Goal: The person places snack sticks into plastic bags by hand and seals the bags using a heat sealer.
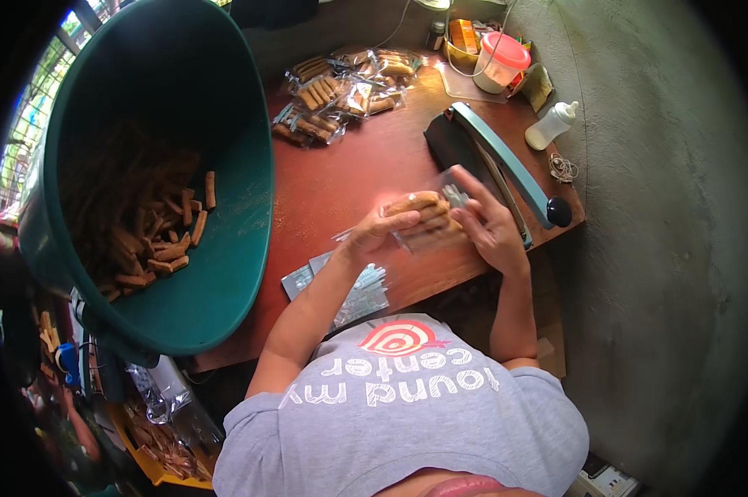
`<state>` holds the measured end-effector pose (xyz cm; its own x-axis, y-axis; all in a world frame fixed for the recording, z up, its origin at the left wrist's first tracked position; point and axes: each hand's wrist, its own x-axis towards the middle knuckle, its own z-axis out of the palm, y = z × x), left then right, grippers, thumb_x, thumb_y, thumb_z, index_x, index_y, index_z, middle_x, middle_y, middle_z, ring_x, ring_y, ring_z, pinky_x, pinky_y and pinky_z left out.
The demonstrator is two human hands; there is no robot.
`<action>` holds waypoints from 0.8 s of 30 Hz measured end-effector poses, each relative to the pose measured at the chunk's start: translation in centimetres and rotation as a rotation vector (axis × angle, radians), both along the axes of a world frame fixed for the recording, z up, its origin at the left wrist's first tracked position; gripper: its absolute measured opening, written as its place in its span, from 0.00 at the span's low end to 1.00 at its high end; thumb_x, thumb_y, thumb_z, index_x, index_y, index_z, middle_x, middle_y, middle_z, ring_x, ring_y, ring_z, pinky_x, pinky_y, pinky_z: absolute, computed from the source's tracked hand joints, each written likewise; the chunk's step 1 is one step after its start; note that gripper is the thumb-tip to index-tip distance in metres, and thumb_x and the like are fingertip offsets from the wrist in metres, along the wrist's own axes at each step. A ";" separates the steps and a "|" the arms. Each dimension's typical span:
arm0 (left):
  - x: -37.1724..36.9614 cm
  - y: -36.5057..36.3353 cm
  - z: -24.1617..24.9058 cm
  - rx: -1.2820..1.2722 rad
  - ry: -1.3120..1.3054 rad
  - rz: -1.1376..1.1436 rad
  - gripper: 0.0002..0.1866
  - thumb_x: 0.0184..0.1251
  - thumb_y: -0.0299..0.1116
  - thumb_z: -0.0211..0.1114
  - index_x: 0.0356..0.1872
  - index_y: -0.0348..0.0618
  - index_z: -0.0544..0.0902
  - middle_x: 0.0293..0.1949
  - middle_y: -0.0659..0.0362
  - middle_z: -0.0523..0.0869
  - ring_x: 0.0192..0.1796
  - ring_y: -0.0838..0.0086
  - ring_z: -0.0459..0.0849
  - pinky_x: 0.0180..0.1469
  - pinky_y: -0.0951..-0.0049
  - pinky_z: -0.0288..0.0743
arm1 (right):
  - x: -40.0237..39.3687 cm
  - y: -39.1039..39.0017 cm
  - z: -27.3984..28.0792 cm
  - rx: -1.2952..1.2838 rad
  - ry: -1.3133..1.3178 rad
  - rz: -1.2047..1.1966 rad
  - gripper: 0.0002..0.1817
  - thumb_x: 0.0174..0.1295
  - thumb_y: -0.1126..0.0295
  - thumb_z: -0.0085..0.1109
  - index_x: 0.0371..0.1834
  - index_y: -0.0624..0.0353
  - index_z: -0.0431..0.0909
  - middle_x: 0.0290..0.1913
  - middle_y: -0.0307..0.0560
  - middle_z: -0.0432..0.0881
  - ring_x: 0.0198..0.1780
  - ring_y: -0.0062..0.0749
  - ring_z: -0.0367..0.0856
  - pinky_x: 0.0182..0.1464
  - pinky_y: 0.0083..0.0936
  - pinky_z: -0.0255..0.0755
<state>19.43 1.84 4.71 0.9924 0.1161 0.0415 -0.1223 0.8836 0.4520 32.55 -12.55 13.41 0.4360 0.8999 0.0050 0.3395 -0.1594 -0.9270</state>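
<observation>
Between my hands is a clear plastic bag of brown breadstick-like sticks, above the front part of the table. My left hand grips the bag's filled left side, with the thumb on top of it. My right hand pinches the bag's right end, where the crumpled plastic carries a pale printed patch. Just right of that hand lies a hand-operated bag sealer with a pale blue arm and a black knob. Flat printed bags are stacked near the table's edge, partly hidden by my left forearm.
A large green tub, tilted toward me, holds many loose sticks. Filled bags are heaped at the back of the red-brown table. A pink-lidded container and a baby bottle stand by the wall.
</observation>
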 end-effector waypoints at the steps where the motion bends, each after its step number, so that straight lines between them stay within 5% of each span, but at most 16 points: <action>1: 0.7 -0.2 0.1 0.013 -0.011 -0.044 0.28 0.60 0.31 0.65 0.61 0.35 0.67 0.58 0.53 0.74 0.60 0.65 0.74 0.64 0.65 0.67 | -0.1 -1.3 1.4 0.049 -0.150 -0.098 0.28 0.62 0.70 0.58 0.66 0.54 0.64 0.21 0.32 0.64 0.28 0.13 0.59 0.35 0.10 0.63; 4: 3.4 -0.9 -0.7 -0.048 -0.009 -0.109 0.27 0.61 0.31 0.64 0.60 0.35 0.67 0.58 0.53 0.74 0.60 0.65 0.74 0.64 0.64 0.68 | 2.4 -4.0 2.6 0.255 -0.675 -0.403 0.31 0.61 0.70 0.60 0.68 0.58 0.61 0.24 0.36 0.71 0.29 0.18 0.66 0.40 0.17 0.67; 8: 8.3 -1.1 -3.5 0.038 0.068 -0.140 0.27 0.63 0.34 0.62 0.62 0.38 0.65 0.60 0.51 0.72 0.61 0.62 0.72 0.63 0.63 0.68 | 6.4 -2.7 2.0 0.285 -0.546 -0.616 0.33 0.62 0.66 0.59 0.69 0.59 0.58 0.34 0.42 0.77 0.36 0.23 0.74 0.46 0.25 0.70; 11: 11.7 -0.8 -4.9 0.013 0.196 -0.148 0.23 0.62 0.32 0.63 0.57 0.37 0.71 0.52 0.51 0.79 0.52 0.61 0.80 0.56 0.61 0.76 | 8.6 -2.3 2.1 0.222 -0.320 -0.589 0.33 0.64 0.58 0.56 0.69 0.59 0.57 0.45 0.48 0.79 0.45 0.29 0.78 0.50 0.26 0.71; 16: 13.5 -0.3 -4.0 0.045 0.288 -0.147 0.20 0.63 0.33 0.62 0.54 0.37 0.73 0.49 0.51 0.81 0.48 0.60 0.83 0.49 0.60 0.80 | 8.4 -3.0 -0.4 -0.009 -0.482 -0.609 0.30 0.64 0.59 0.56 0.67 0.59 0.61 0.43 0.48 0.81 0.42 0.32 0.81 0.47 0.29 0.73; 19: 12.9 -0.3 -2.8 0.020 0.283 -0.090 0.20 0.63 0.34 0.62 0.54 0.36 0.73 0.49 0.51 0.81 0.48 0.60 0.83 0.47 0.61 0.81 | 7.4 -3.8 -4.3 -0.183 -0.555 -0.733 0.22 0.63 0.68 0.51 0.60 0.58 0.69 0.37 0.46 0.83 0.40 0.39 0.82 0.42 0.34 0.73; 24: 12.5 -0.1 -3.9 0.100 0.236 -0.070 0.24 0.62 0.37 0.64 0.57 0.38 0.72 0.50 0.51 0.81 0.50 0.61 0.82 0.49 0.61 0.80 | 7.5 -3.9 -4.8 -0.025 -0.612 -0.730 0.18 0.62 0.72 0.49 0.57 0.58 0.71 0.36 0.47 0.83 0.38 0.39 0.83 0.40 0.33 0.74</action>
<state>31.98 1.71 0.84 0.9814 0.0535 -0.1844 0.0572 0.8355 0.5466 40.09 -16.50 8.61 0.8185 0.4098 0.4027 0.5736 -0.5413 -0.6148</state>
